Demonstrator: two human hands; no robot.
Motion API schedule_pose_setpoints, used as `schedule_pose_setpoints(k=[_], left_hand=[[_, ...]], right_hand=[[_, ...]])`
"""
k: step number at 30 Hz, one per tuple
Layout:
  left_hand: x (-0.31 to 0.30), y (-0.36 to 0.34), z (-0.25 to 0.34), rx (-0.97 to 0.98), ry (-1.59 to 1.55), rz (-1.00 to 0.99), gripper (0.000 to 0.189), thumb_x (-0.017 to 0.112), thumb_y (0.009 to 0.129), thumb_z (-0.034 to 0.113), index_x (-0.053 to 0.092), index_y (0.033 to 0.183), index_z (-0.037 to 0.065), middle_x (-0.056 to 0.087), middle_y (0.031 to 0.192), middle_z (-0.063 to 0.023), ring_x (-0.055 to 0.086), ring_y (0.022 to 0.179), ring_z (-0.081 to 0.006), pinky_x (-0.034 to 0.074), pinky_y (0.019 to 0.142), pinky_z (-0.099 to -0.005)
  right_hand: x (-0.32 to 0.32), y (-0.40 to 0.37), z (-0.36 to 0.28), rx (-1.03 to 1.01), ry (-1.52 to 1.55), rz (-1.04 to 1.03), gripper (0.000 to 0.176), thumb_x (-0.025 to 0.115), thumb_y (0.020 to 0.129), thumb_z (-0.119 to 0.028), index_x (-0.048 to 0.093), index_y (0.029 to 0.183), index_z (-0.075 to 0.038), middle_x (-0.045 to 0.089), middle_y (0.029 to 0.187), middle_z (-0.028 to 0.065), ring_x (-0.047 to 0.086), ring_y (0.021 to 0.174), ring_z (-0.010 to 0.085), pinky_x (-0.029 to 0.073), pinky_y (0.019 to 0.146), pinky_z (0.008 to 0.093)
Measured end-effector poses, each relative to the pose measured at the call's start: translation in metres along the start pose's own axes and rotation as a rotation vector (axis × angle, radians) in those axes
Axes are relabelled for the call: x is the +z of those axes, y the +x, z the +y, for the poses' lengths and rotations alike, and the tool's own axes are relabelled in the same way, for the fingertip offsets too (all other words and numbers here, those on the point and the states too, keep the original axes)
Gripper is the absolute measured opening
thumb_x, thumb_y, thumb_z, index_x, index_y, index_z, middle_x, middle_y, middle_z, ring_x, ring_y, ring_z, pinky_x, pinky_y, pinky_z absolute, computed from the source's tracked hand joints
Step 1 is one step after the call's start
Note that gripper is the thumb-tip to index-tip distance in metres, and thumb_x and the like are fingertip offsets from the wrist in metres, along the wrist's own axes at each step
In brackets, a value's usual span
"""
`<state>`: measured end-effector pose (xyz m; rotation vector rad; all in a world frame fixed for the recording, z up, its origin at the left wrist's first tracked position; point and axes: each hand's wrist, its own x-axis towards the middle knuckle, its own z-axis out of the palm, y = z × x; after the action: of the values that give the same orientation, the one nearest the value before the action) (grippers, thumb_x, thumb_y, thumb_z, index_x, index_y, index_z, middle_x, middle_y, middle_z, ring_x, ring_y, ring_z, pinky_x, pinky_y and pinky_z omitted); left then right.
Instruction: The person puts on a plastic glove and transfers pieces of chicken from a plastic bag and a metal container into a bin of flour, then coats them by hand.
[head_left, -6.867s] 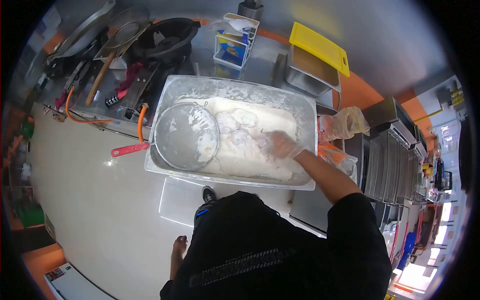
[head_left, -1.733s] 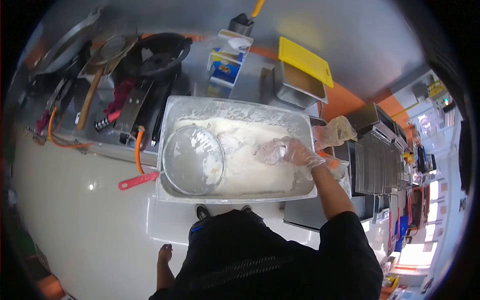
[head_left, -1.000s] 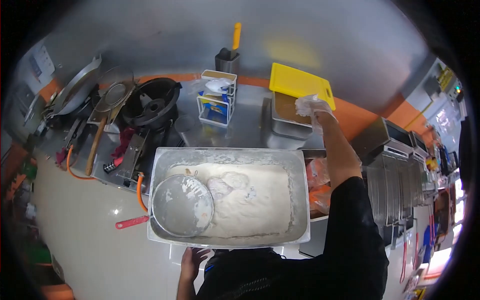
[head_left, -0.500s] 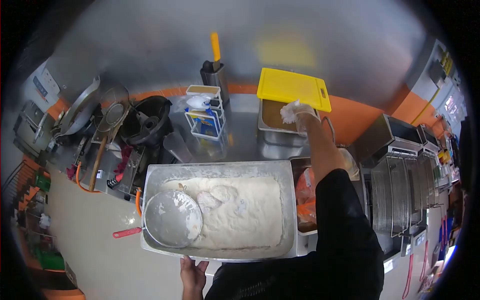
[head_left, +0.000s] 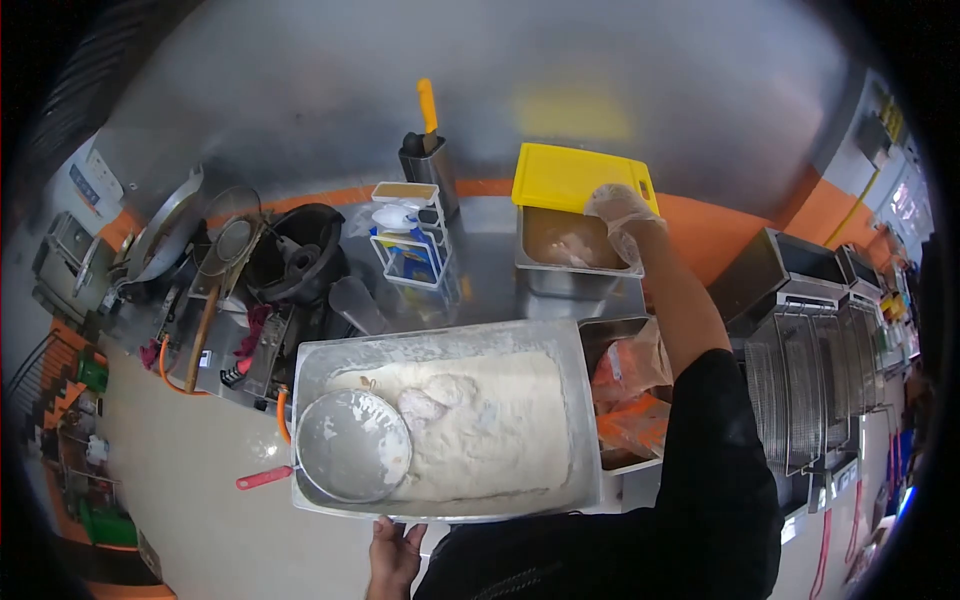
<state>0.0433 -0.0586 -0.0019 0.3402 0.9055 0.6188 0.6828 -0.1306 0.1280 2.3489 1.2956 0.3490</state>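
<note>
My right hand, in a clear glove, reaches over the front right part of a yellow cutting board. No piece shows in it, and its fingers are loosely apart. The board lies across the back of a deep steel container of brownish liquid, where a pale pinkish piece shows. Bare, my left hand is at the front edge of a large steel tray, thumb and finger apart. White flour covers the tray's bottom, with floured pieces beside a red-handled sieve.
Orange bags fill a steel pan right of the tray. A white rack and a knife holder stand behind it. Left are a black bucket and a clear scoop. Wire baskets hang at right.
The whitish piece my right hand held over the container is out of the hand; a pale piece now shows in the liquid. That hand has moved back over the board. My left hand stays put.
</note>
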Motion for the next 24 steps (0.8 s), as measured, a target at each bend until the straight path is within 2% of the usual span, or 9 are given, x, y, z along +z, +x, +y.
schedule_pose_setpoints(k=[1,3,4,6,9,12,15,17,24], left_hand=[[0.004,-0.002,0.0,-0.048,-0.016,-0.076,0.021,0.044,0.095,0.021,0.042,0.113,0.01,0.051,0.116,-0.0099,0.054,0.105,-0.0269,0.053,0.085,-0.045],[0.011,-0.003,-0.001,-0.105,-0.001,-0.061,0.022,0.044,0.095,0.021,0.041,0.114,0.01,0.05,0.117,-0.011,0.054,0.106,-0.0289,0.052,0.086,-0.0452],[0.015,-0.004,-0.001,-0.155,0.009,-0.05,0.022,0.044,0.095,0.02,0.04,0.115,0.009,0.049,0.118,-0.0121,0.054,0.106,-0.0308,0.051,0.088,-0.0454],[0.032,-0.007,0.008,-0.213,0.065,0.007,0.025,0.044,0.095,0.019,0.038,0.118,0.009,0.048,0.119,-0.0137,0.053,0.109,-0.0344,0.048,0.09,-0.0455],[0.022,-0.009,0.015,-0.26,0.241,-0.12,0.029,0.045,0.095,0.017,0.038,0.121,0.007,0.048,0.121,-0.0136,0.052,0.112,-0.0343,0.047,0.089,-0.0434],[0.016,-0.012,0.028,-0.247,0.361,-0.119,0.028,0.051,0.093,0.017,0.045,0.118,0.006,0.054,0.116,-0.0111,0.055,0.108,-0.0291,0.047,0.087,-0.0406],[-0.013,-0.002,0.034,-0.172,0.643,-0.205,0.024,0.055,0.091,0.017,0.054,0.111,0.005,0.059,0.109,-0.0054,0.058,0.1,-0.0177,0.046,0.084,-0.0314],[-0.031,-0.001,0.039,-0.097,0.689,-0.188,0.024,0.056,0.09,0.018,0.054,0.111,0.005,0.06,0.108,-0.005,0.058,0.098,-0.017,0.047,0.082,-0.031],[-0.204,0.025,0.017,0.19,1.179,0.043,0.021,0.054,0.089,0.018,0.061,0.103,0.004,0.064,0.095,-0.0089,0.062,0.086,-0.019,0.049,0.076,-0.032]], right_hand=[[-0.001,-0.003,0.003,-0.001,0.002,-0.009,0.023,0.06,0.08,-0.03,0.068,0.092,-0.011,0.061,0.108,0.0091,0.055,0.105,0.0238,0.046,0.084,0.0336],[-0.004,-0.009,0.006,0.051,0.776,0.245,0.016,0.059,0.078,-0.02,0.067,0.089,-0.01,0.064,0.096,0.0085,0.059,0.091,0.0236,0.048,0.079,0.0331],[-0.018,-0.014,-0.001,0.048,0.779,0.231,0.016,0.059,0.078,-0.02,0.067,0.089,-0.01,0.064,0.096,0.0085,0.059,0.091,0.0236,0.048,0.079,0.0331],[-0.07,-0.033,-0.026,0.316,1.306,0.19,0.02,0.062,0.078,-0.021,0.064,0.091,-0.005,0.058,0.073,0.0025,0.049,0.061,0.0107,0.041,0.057,0.0266],[-0.134,-0.069,-0.084,0.317,1.751,0.253,0.022,0.06,0.08,-0.022,0.064,0.092,-0.005,0.058,0.074,0.0023,0.049,0.063,0.0095,0.04,0.059,0.025],[-0.174,-0.075,-0.121,0.049,1.264,-0.046,0.028,0.06,0.08,-0.026,0.064,0.098,-0.004,0.063,0.084,0.006,0.055,0.074,0.0137,0.043,0.069,0.0278],[-0.18,-0.088,-0.18,-0.255,1.144,0.014,0.035,0.059,0.08,-0.029,0.063,0.104,-0.004,0.064,0.095,0.0128,0.059,0.091,0.0213,0.043,0.084,0.0332],[-0.121,-0.055,-0.228,-0.414,1.027,-0.252,0.048,0.062,0.078,-0.034,0.058,0.114,-0.004,0.059,0.112,0.018,0.056,0.103,0.0304,0.039,0.094,0.0387],[-0.067,-0.065,-0.356,-0.7,0.671,-0.069,0.074,0.072,0.065,-0.038,0.046,0.126,-0.004,0.059,0.101,0.0236,0.056,0.102,0.0341,0.041,0.091,0.0417]])
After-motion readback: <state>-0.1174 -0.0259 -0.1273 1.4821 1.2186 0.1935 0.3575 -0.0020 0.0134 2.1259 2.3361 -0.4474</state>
